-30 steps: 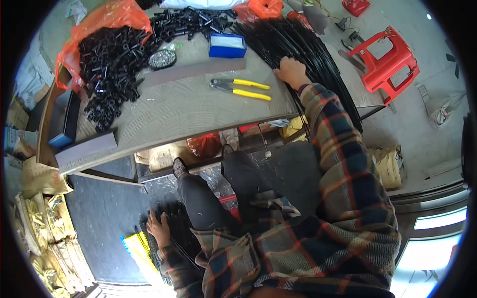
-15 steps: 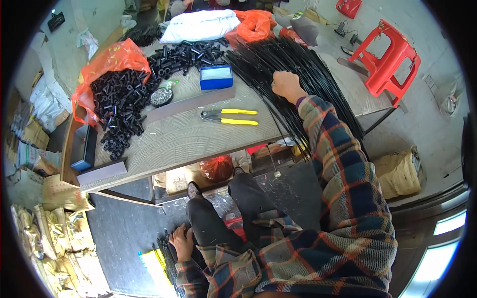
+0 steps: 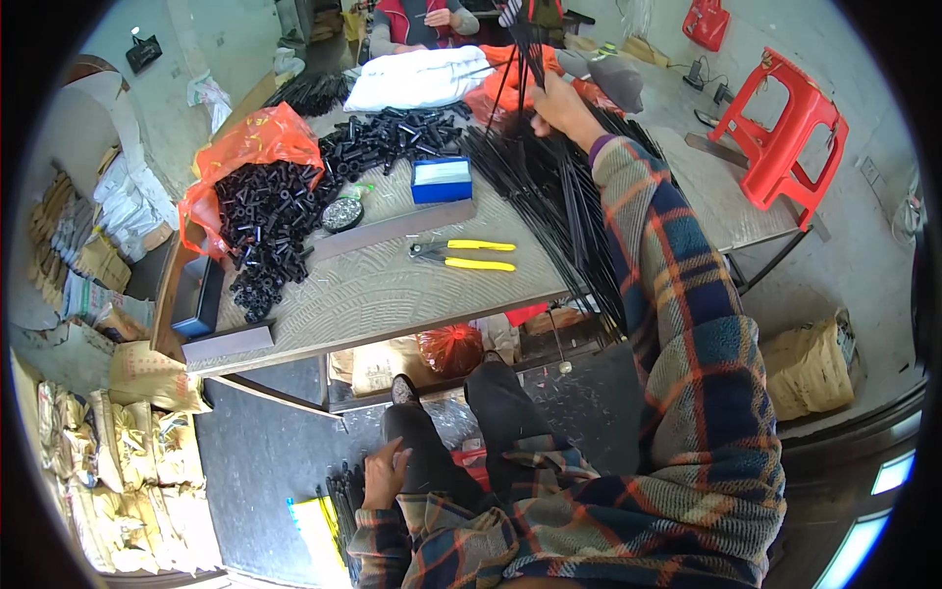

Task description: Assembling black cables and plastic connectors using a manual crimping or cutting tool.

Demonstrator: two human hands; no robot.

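Observation:
At the far right of the table, my right hand (image 3: 564, 110) is closed around a bunch of thin black rods (image 3: 525, 61). Their upper ends stand up over an orange bag, and their lower part crosses a wide heap of more black rods (image 3: 574, 206). Down beside my leg, my left hand (image 3: 385, 475) holds nothing, its fingers somewhat apart. Close to it lies another bundle of black rods (image 3: 343, 501) next to a yellow sheet (image 3: 319, 535). Yellow-handled pliers (image 3: 461, 253) lie on the table.
Short black tubes (image 3: 265, 206) spill from an orange plastic bag (image 3: 260, 133). Nearby are a blue box (image 3: 442, 182), a round tin of small metal bits (image 3: 341, 214) and a white sack (image 3: 417, 79). A red stool (image 3: 785, 137) stands right. Another person (image 3: 422, 22) sits across the table.
My right hand has moved up and away, lifting rods from the heap. My left hand has risen slightly with its fingers lifted. The view has shifted, bringing the person opposite further into sight.

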